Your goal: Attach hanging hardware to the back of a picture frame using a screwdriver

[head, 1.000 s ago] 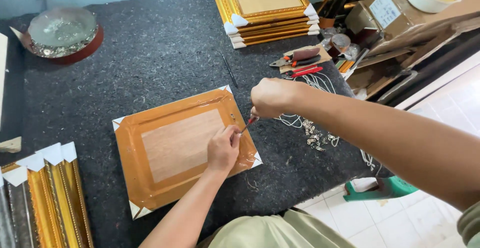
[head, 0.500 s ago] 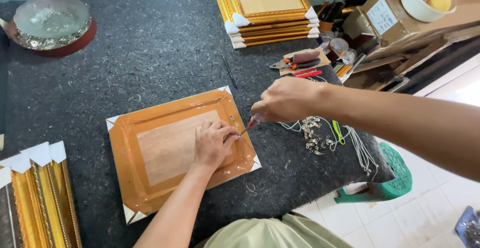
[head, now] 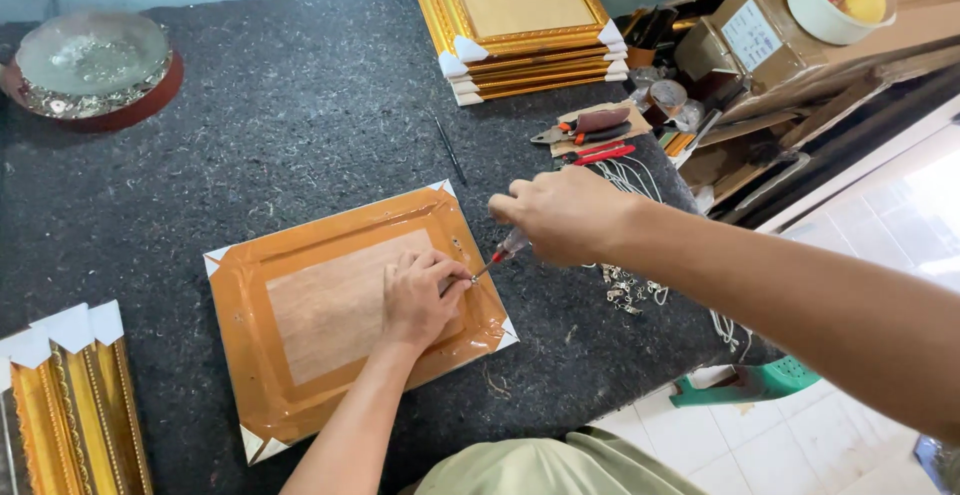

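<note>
An orange picture frame (head: 270,275) lies back side up on the dark felt table, wrapped in clear film, with white corner guards. My left hand (head: 420,295) rests on the frame's wooden backing near its right edge, fingers curled around a small fitting there. My right hand (head: 560,217) grips a small screwdriver (head: 505,252) with a clear and red handle. Its tip points down at the spot by my left fingertips.
A stack of gold frames (head: 520,20) sits at the back, more gold frames (head: 70,395) at the front left. Pliers and red-handled tools (head: 590,135), loose small metal hangers (head: 625,290), a glass bowl (head: 90,60) and cardboard boxes (head: 790,35) are around. The table edge runs on the right.
My left hand slid right along the backing to the frame's right edge. My right hand with the screwdriver stayed over that edge, its tip now meeting my left fingertips.
</note>
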